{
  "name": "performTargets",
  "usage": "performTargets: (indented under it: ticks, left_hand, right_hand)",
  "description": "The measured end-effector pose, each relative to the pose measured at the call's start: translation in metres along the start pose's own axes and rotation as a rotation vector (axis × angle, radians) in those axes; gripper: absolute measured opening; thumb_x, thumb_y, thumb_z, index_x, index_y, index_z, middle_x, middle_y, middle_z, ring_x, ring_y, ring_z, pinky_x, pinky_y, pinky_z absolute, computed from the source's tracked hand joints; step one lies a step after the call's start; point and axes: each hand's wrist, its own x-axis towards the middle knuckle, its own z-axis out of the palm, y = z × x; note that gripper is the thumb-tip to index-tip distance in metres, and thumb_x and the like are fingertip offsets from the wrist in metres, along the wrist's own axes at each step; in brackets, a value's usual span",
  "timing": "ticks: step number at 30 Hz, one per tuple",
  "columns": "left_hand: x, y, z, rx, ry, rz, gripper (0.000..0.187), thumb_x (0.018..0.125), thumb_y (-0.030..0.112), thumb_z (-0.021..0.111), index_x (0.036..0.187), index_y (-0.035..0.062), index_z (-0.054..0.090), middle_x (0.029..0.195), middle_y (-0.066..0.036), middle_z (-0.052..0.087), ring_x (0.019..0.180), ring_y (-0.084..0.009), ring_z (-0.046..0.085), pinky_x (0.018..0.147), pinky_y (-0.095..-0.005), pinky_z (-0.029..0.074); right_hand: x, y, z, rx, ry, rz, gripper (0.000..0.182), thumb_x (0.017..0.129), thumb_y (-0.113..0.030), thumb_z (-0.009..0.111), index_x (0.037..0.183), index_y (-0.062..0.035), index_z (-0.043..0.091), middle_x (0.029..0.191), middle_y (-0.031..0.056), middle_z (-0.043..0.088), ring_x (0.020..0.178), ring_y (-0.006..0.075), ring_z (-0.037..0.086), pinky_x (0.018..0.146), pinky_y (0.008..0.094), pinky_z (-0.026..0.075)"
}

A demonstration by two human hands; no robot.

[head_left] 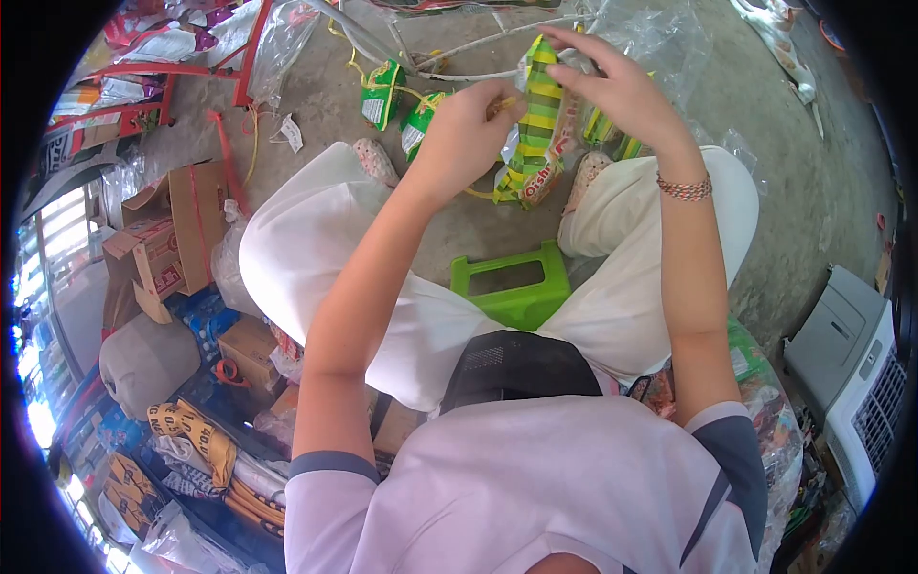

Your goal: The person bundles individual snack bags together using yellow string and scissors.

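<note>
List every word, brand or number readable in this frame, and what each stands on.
"Oishi", slightly blurred: red lettering on the striped packet.
"40.0", apparently: on the ochre fabric; its other lettering is unclear.
Too small or blurred: print on the green packs, cardboard carton and white tag.

A shop or storeroom, judging by the red rack point(254, 50) of packets point(129, 31), cardboard boxes point(196, 225) and concrete floor point(803, 206).

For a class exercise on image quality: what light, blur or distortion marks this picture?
Head view: fisheye curvature, corners black; head view: glare bleaches the far left edge, with bluish fringing; head view: large letters on the striped packet readable, small print not; head view: soft shading in folds of the trousers.
</note>
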Motion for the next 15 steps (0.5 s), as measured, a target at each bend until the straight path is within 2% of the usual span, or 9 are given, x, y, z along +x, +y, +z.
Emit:
performTargets:
  ticks: [3, 6, 9, 11, 15]
  left_hand:
    - [-0.006, 0.001, -0.002, -0.058, -0.001, 0.135, 0.025, 0.093, 0.022, 0.062, 0.105, 0.0002, 0.063, 0.088, -0.008, 0.065, 0.079, -0.0151, 0.058, 0.076, -0.0292, 0.047]
    - [-0.012, 0.01, -0.004, -0.144, -0.106, 0.077, 0.028, 0.096, 0.026, 0.059, 0.109, 0.0015, 0.062, 0.093, -0.005, 0.064, 0.084, -0.0137, 0.057, 0.079, -0.0278, 0.045]
    - [-0.013, 0.013, -0.008, -0.28, -0.06, 0.017, 0.031, 0.099, 0.029, 0.053, 0.11, 0.0016, 0.06, 0.092, -0.002, 0.06, 0.088, -0.0116, 0.053, 0.082, -0.0258, 0.042]
    - [-0.012, 0.005, -0.018, -0.256, -0.077, 0.107, 0.034, 0.1, 0.03, 0.049, 0.114, 0.0013, 0.06, 0.09, -0.002, 0.057, 0.09, -0.0113, 0.051, 0.084, -0.0253, 0.041]
    - [-0.017, 0.012, -0.018, -0.172, 0.03, 0.237, 0.032, 0.101, 0.02, 0.046, 0.122, 0.0005, 0.059, 0.085, -0.001, 0.052, 0.088, -0.0122, 0.049, 0.084, -0.0255, 0.04]
  right_hand:
    - [0.001, -0.011, -0.005, 0.108, -0.064, 0.03, 0.039, 0.093, -0.026, 0.066, 0.127, -0.0071, 0.062, 0.11, -0.0013, 0.064, 0.096, 0.0073, 0.056, 0.083, 0.0242, 0.047]
    - [0.001, -0.004, -0.014, 0.209, -0.086, 0.035, 0.037, 0.093, -0.024, 0.067, 0.124, -0.0058, 0.062, 0.109, -0.0015, 0.064, 0.096, 0.0073, 0.056, 0.086, 0.0236, 0.046]
    - [0.003, 0.002, -0.021, 0.337, -0.062, 0.069, 0.036, 0.093, -0.024, 0.067, 0.122, -0.0046, 0.063, 0.109, -0.0011, 0.064, 0.097, 0.0076, 0.056, 0.087, 0.0234, 0.045]
    - [0.004, 0.001, -0.02, 0.379, -0.027, 0.089, 0.036, 0.093, -0.025, 0.067, 0.122, -0.0039, 0.063, 0.108, -0.0009, 0.063, 0.098, 0.0077, 0.056, 0.088, 0.0233, 0.045]
    - [0.002, -0.006, -0.015, 0.324, 0.024, 0.099, 0.038, 0.093, -0.026, 0.067, 0.122, -0.0024, 0.062, 0.108, -0.0009, 0.063, 0.1, 0.0078, 0.056, 0.089, 0.0233, 0.044]
